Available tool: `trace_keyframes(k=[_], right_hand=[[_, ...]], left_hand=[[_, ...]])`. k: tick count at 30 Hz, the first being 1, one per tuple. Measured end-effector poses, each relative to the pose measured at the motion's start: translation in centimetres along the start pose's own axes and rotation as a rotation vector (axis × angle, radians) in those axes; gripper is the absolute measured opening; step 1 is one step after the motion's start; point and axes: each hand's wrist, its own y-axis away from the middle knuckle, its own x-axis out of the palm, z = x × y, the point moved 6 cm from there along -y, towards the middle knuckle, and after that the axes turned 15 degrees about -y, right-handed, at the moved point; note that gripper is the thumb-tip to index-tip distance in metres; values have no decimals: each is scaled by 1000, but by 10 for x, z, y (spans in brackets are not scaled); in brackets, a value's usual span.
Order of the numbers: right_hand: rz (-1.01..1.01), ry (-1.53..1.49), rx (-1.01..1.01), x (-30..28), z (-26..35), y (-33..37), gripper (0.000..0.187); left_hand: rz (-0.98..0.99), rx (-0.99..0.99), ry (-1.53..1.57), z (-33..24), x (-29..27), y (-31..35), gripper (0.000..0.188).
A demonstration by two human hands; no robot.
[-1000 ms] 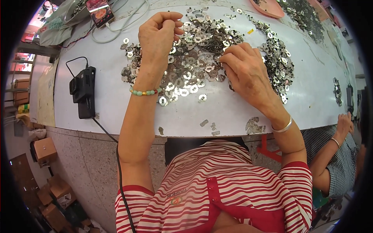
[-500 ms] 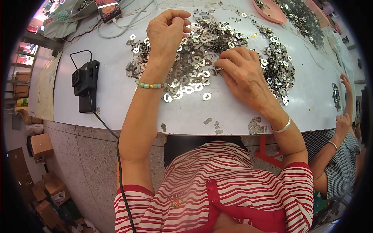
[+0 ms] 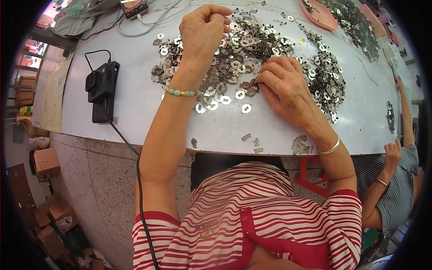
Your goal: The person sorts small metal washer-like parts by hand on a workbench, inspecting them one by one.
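I watch bare left hand [image 3: 202,33], upper centre of frame, half-curled over small flat silver metal discs [image 3: 221,87]; whether grasping any, I cannot tell. Bare right hand [image 3: 288,90], right of centre, bent low to discs, probably because they lie flat; hold hidden. Discs beyond counting, two nearest heaps. Upper right: one pink plastic tray [image 3: 325,19].
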Motion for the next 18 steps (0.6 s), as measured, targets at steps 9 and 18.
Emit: trace_keyframes(k=[9, 18], right_hand=[[-38, -92, -49, 0, 13, -11, 21], [-1, -66, -47, 1, 19, -6, 16]], left_hand=[[13, 62, 18, 9, -1, -12, 25], [-169, 71, 57, -6, -20, -9, 47]])
